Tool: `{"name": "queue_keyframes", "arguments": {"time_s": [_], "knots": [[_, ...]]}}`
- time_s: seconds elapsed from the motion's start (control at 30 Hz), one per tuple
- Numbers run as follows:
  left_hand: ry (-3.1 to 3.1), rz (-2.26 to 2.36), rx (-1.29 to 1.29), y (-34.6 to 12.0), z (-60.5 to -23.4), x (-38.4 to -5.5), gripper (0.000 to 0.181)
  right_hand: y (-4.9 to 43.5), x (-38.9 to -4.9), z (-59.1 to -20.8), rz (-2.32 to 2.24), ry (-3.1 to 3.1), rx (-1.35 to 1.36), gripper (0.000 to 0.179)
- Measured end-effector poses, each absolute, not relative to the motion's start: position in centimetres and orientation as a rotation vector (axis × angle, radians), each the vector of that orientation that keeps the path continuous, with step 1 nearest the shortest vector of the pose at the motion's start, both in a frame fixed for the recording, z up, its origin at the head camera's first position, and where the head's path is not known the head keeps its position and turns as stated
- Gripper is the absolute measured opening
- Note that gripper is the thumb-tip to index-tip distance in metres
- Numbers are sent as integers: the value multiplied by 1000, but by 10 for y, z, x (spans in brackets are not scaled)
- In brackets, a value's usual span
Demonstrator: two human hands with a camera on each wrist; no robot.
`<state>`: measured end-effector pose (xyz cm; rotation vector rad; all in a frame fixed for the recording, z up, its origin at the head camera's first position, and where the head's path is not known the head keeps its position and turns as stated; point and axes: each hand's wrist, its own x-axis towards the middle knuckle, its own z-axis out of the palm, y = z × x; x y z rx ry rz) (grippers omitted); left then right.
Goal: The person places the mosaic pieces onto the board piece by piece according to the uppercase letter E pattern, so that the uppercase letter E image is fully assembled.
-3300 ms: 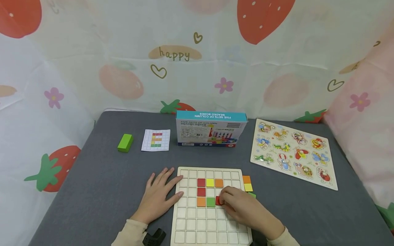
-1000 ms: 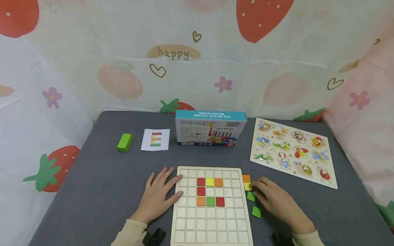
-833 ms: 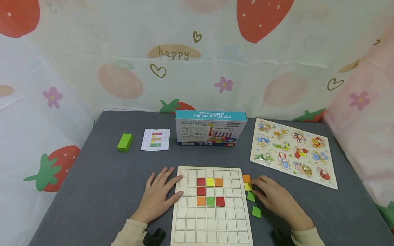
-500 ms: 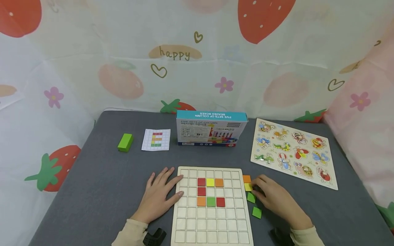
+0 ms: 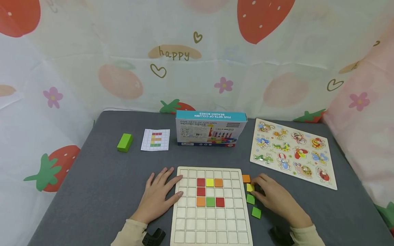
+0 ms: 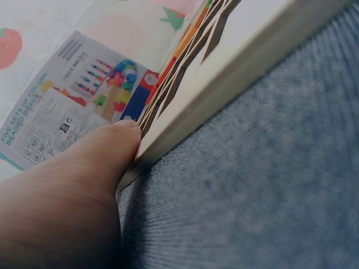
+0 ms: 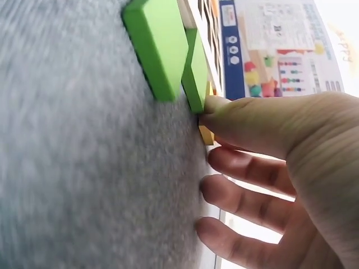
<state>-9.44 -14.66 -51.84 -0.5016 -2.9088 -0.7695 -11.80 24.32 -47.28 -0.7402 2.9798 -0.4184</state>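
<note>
A wooden grid board [image 5: 212, 235] lies on the table, with red, yellow, orange and green square tiles in some upper cells. My left hand [image 5: 160, 198] lies flat with spread fingers, its thumb and index fingertips on the board's left edge. In the left wrist view the thumb [image 6: 106, 151] presses against that edge. Right of the board, my right hand [image 5: 275, 198] pinches a yellow tile [image 5: 250, 187] between thumb and index finger. An orange tile [image 5: 246, 178] lies beyond it. Two green tiles [image 5: 250, 199] lie nearer; the thumb partly covers the yellow tile [image 7: 206, 134] in the right wrist view.
A pattern card [image 5: 155, 140] and a green block [image 5: 125, 142] lie at the back left. Behind the board stands a printed box [image 5: 210, 130]. An insect puzzle board [image 5: 293, 153] lies at the back right. A printed cloth hangs behind the table.
My right hand has left the red tile in the board and gone right to the yellow tile, which has shifted slightly rightward, away from the board and orange tile. My left hand has stayed put.
</note>
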Motion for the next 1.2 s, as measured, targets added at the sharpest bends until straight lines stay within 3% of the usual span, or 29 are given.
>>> {"name": "queue_keyframes", "arguments": {"time_s": [0.47,0.83,1.2], "knots": [[-2880,-753,-494,-146,-519,-95,55,253,-113,-479,-483,3049,-905,27],[-2877,-749,-494,-145,-519,-94,55,258,-109,-479,-613,3025,-742,24],[-2893,-759,-491,-146,-519,-94,55,246,-104,-467,-704,3067,-870,27]]}}
